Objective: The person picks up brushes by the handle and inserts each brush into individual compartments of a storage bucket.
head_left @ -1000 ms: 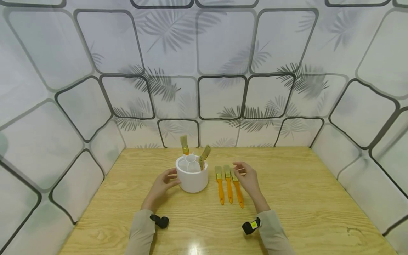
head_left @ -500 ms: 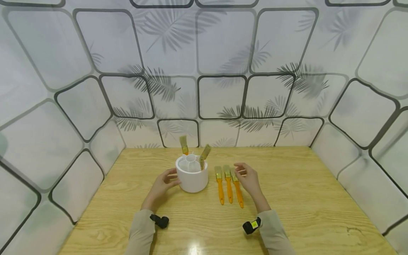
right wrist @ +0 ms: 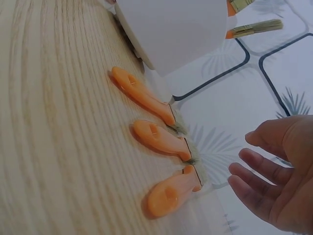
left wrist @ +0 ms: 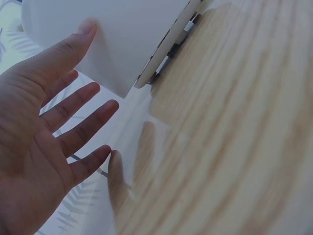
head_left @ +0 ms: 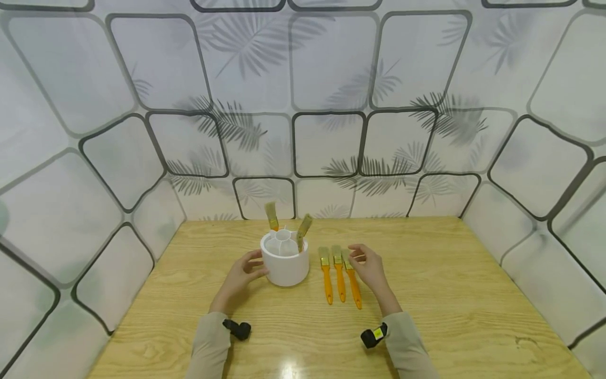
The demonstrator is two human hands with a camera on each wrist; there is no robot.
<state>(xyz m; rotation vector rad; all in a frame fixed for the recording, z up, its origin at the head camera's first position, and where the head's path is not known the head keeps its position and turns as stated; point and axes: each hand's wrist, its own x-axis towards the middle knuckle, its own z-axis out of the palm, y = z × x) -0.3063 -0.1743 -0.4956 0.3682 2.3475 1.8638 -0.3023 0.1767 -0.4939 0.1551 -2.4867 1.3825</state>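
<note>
The person's left hand point(head_left: 241, 276) lies open with straight fingers, its thumb touching the side of the white holder point(head_left: 285, 263), which stands on the wooden table point(head_left: 450, 295) with two brushes upright in it. The right hand point(head_left: 369, 266) hovers relaxed and empty just beside three orange-handled brushes point(head_left: 340, 273) lying side by side right of the holder.

Pale wooden table point(head_left: 450, 295); walls point(head_left: 326, 79) papered with dark-outlined tiles and grey palm leaves.
</note>
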